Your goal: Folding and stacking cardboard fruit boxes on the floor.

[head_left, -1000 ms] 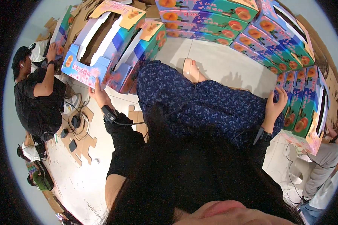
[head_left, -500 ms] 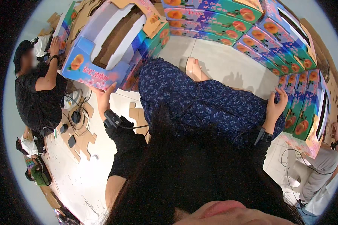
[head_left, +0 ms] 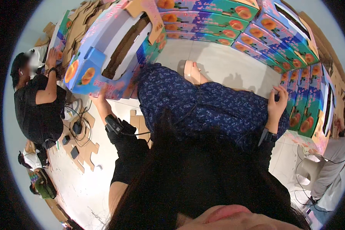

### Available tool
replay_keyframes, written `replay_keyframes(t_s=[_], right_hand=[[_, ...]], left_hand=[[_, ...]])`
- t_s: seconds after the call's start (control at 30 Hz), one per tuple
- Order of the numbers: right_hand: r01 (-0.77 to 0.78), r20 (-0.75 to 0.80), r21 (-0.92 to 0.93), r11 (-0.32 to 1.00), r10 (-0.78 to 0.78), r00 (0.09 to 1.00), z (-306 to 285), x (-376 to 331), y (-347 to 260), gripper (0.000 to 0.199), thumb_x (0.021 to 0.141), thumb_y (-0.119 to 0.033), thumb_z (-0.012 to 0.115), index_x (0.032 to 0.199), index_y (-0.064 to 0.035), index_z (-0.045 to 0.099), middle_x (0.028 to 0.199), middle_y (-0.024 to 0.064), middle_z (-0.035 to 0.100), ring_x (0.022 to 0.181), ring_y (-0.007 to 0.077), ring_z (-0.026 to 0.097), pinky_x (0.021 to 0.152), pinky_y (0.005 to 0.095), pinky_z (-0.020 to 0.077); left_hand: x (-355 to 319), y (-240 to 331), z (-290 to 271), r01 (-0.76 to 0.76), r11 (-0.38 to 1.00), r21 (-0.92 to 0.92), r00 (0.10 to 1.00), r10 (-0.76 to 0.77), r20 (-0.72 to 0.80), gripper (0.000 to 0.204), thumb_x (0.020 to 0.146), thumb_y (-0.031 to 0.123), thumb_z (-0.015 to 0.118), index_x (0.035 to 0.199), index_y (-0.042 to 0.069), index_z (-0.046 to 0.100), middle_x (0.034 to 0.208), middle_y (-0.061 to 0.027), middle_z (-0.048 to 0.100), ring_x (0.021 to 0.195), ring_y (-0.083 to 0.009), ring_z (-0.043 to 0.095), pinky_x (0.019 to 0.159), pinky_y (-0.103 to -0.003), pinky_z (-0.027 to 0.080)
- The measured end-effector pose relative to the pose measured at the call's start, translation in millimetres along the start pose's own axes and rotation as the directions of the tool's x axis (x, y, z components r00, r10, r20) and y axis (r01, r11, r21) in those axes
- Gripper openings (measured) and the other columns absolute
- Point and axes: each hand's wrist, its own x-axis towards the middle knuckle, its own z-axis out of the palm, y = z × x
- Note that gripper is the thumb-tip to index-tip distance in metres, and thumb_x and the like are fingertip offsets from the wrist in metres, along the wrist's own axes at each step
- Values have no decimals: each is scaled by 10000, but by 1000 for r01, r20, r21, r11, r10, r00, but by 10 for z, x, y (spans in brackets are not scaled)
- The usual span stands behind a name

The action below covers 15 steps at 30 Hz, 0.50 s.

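Note:
A colourful carton (head_left: 92, 73) with peach pictures and a long cut-out in its top sits at the upper left. Its near lower edge is held by my left hand (head_left: 100, 102), thumb against the printed side and the other fingers partly hidden beneath. Brown cardboard flaps stand up at the carton's far right corner. My right hand (head_left: 278, 102) hovers beside my knee under the dark flowered skirt (head_left: 218, 107). Its fingers are loosely curled and apart, with nothing in them. Closest to that hand is a row of similar cartons (head_left: 304, 99) on the right.
Stacked peach cartons (head_left: 203, 19) line the far side, and more (head_left: 280, 34) stand at the far right. Flat cardboard (head_left: 80, 34) leans behind the held carton. A co-worker (head_left: 38, 103) sits at left near cables (head_left: 78, 124) and cardboard scraps. Another person's grey-clad leg (head_left: 327, 165) is at right.
The held carton has turned and tipped slightly, showing more of its left corner, with my left hand still on its edge. My right hand's fingers have curled in a little. The view has shifted slightly.

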Motion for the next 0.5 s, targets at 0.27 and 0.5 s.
replay_keyframes(t_s=[0.27,0.5], right_hand=[[27,14,22,999,-28,1000,-26,3,-43,167,810,-104,638,969,-56,657,1114,158,585,1071,323,551,936,392,418],[17,26,54,998,-19,999,19,-3,-20,157,814,-97,636,962,-50,658,1105,153,580,1070,313,553,933,387,423]], left_hand=[[136,369,27,349,927,-139,924,-365,-113,427,884,343,602,1213,78,534,1089,-81,625,945,-228,627,727,-418,535],[21,392,109,471,863,-183,863,-494,-107,534,860,446,592,1254,93,520,1153,-96,620,995,-266,625,765,-438,536]])
